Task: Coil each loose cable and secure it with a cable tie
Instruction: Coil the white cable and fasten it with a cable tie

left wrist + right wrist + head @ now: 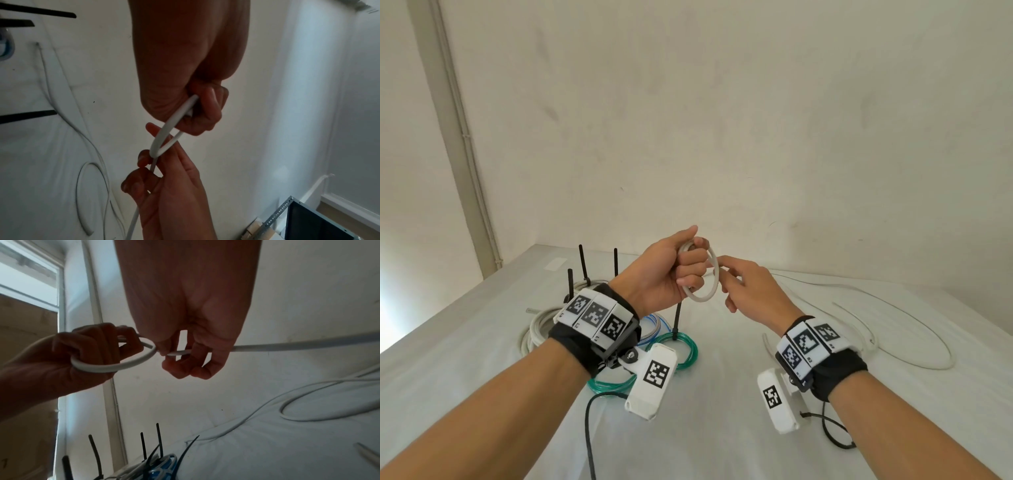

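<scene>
My left hand (688,270) is raised above the table and grips a small loop of the white cable (714,284) in its curled fingers. In the left wrist view the loop (162,138) sticks out below the fist (203,113). Just right of the loop, my right hand (732,284) pinches the strand leading off it; the right wrist view shows that strand running through the fingers (185,363) beside the loop (123,366). The cable's loose length (928,342) lies in wide curves on the cloth at the right.
Tied bundles lie at the left on the white cloth-covered table (722,428): a white coil (537,332), a blue one (654,325) and a green one (681,346), with black cable-tie tails (582,263) standing up. The wall rises close behind the table.
</scene>
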### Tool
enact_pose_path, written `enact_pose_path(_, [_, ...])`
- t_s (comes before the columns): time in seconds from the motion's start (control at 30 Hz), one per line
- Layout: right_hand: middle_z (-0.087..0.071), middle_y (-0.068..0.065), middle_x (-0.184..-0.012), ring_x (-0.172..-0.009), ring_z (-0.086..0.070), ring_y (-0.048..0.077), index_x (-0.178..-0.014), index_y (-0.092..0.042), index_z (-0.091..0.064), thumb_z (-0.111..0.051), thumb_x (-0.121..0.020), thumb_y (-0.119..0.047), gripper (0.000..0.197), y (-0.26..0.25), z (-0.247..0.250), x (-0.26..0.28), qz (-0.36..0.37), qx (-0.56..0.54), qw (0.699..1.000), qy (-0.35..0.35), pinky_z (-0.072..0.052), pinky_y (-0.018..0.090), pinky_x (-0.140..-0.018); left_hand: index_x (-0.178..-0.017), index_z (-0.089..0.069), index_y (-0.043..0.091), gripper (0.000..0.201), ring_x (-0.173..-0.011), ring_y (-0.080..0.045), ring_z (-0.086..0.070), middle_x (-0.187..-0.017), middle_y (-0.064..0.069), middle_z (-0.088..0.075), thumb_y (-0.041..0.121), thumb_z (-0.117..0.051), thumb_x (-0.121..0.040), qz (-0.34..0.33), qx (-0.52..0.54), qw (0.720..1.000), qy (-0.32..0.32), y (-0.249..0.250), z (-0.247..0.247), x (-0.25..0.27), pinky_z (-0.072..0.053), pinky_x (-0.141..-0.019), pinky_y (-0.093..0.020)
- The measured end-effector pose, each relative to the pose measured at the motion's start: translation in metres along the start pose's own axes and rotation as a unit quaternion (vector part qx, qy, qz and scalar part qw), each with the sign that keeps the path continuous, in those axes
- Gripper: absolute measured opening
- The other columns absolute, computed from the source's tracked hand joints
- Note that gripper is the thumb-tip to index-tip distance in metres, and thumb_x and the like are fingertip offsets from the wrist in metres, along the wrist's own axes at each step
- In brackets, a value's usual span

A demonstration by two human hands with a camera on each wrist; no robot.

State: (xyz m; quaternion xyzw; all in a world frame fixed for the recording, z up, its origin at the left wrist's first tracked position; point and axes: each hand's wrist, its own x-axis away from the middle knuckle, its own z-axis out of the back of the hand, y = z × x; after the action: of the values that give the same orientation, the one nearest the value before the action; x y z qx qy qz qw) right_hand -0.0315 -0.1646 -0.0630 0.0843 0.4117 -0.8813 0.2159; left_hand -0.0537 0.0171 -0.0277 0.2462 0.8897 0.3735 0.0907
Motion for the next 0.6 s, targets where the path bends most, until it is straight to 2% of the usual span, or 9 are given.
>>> enact_pose_path(0.07, [-0.062,-0.004,-0.077,-0.05,-0.057,0.008,-0.134,-0.04,-0.062,-0.047,-0.106,-0.021,0.036,0.001,-0.001,0.0,0.004,0.051,0.998,-0.028,-0.046,0.013,-0.056,-0.078,-0.045,0.017,0.033,-0.05,-0.011,-0.009,-0.059,0.007,-0.013,0.032,-0.04,-0.107,-0.038,0.024,0.999,0.017,-0.003,0.001,-0.003,-0.02,-0.039,-0.02])
enact_pose_path(0.13, [-0.066,-0.003,-0.085,-0.053,-0.058,0.008,-0.149,-0.04,-0.05,-0.048,-0.104,-0.018,0.049,0.002,-0.004,-0.001,-0.006,0.099,0.993,-0.059,-0.051,0.018,-0.063,-0.077,-0.042,0.017,0.034,-0.049,-0.012,-0.011,-0.057,0.006,-0.017,0.028,-0.036,-0.109,-0.094,0.041,0.994,0.039,-0.003,0.0,-0.008,-0.024,-0.041,-0.02])
enact_pose_path(0.2, [-0.069,0.003,-0.093,-0.055,-0.06,0.011,-0.151,-0.036,-0.048,-0.049,-0.104,-0.018,0.051,0.003,-0.008,0.0,-0.012,0.126,0.988,-0.084,-0.056,0.027,-0.07,-0.077,-0.039,0.017,0.034,-0.045,-0.011,-0.018,-0.057,0.005,-0.023,0.026,-0.034,-0.11,-0.153,0.043,0.985,0.066,-0.001,-0.002,-0.013,-0.029,-0.043,-0.022])
enact_pose_path(0.27, [-0.07,0.007,-0.097,-0.054,-0.061,0.013,-0.146,-0.034,-0.055,-0.05,-0.102,-0.016,0.047,0.004,-0.01,0.002,-0.009,0.138,0.986,-0.089,-0.059,0.031,-0.07,-0.078,-0.038,0.016,0.034,-0.044,-0.011,-0.026,-0.057,0.003,-0.029,0.024,-0.033,-0.111,-0.206,0.019,0.974,0.092,0.004,-0.001,-0.017,-0.035,-0.045,-0.024])
enact_pose_path(0.37, [-0.069,0.006,-0.096,-0.049,-0.061,0.011,-0.124,-0.028,-0.067,-0.051,-0.102,-0.013,0.032,0.003,-0.007,0.006,0.001,0.146,0.986,-0.079,-0.054,0.019,-0.057,-0.075,-0.039,0.015,0.04,-0.05,-0.014,-0.031,-0.059,-0.001,-0.038,0.024,-0.031,-0.113,-0.261,-0.066,0.955,0.127,0.009,0.004,-0.018,-0.039,-0.058,-0.029])
enact_pose_path(0.4, [-0.07,0.004,-0.097,-0.048,-0.062,0.01,-0.117,-0.027,-0.069,-0.052,-0.102,-0.013,0.027,0.002,-0.006,0.007,0.008,0.151,0.986,-0.075,-0.054,0.018,-0.057,-0.073,-0.042,0.013,0.044,-0.052,-0.015,-0.034,-0.06,-0.002,-0.041,0.024,-0.029,-0.114,-0.274,-0.099,0.946,0.141,0.009,0.007,-0.02,-0.038,-0.062,-0.03])
enact_pose_path(0.47, [-0.072,0.002,-0.097,-0.05,-0.066,0.008,-0.109,-0.025,-0.069,-0.053,-0.101,-0.012,0.022,-0.001,-0.007,0.008,0.022,0.158,0.985,-0.065,-0.058,0.024,-0.067,-0.072,-0.048,0.009,0.049,-0.055,-0.016,-0.041,-0.062,-0.005,-0.047,0.025,-0.028,-0.114,-0.297,-0.195,0.92,0.168,0.007,0.012,-0.022,-0.04,-0.068,-0.032])
enact_pose_path(0.53, [-0.075,0.003,-0.096,-0.057,-0.07,0.009,-0.106,-0.025,-0.071,-0.053,-0.101,-0.012,0.023,-0.007,-0.008,0.008,0.045,0.172,0.983,-0.049,-0.06,0.034,-0.077,-0.088,-0.047,0.008,0.038,-0.062,-0.019,-0.053,-0.068,-0.006,-0.057,0.028,-0.029,-0.114,-0.308,-0.325,0.876,0.18,0.001,0.016,-0.023,-0.048,-0.074,-0.034])
enact_pose_path(0.6, [-0.075,0.002,-0.1,-0.078,-0.072,0.018,-0.109,-0.027,-0.075,-0.054,-0.1,-0.014,0.026,-0.013,-0.009,0.008,0.073,0.221,0.972,-0.028,-0.057,0.039,-0.08,-0.104,-0.035,0.013,0.02,-0.068,-0.021,-0.061,-0.078,-0.008,-0.065,0.03,-0.029,-0.114,-0.295,-0.414,0.848,0.148,-0.006,0.016,-0.02,-0.052,-0.076,-0.031])
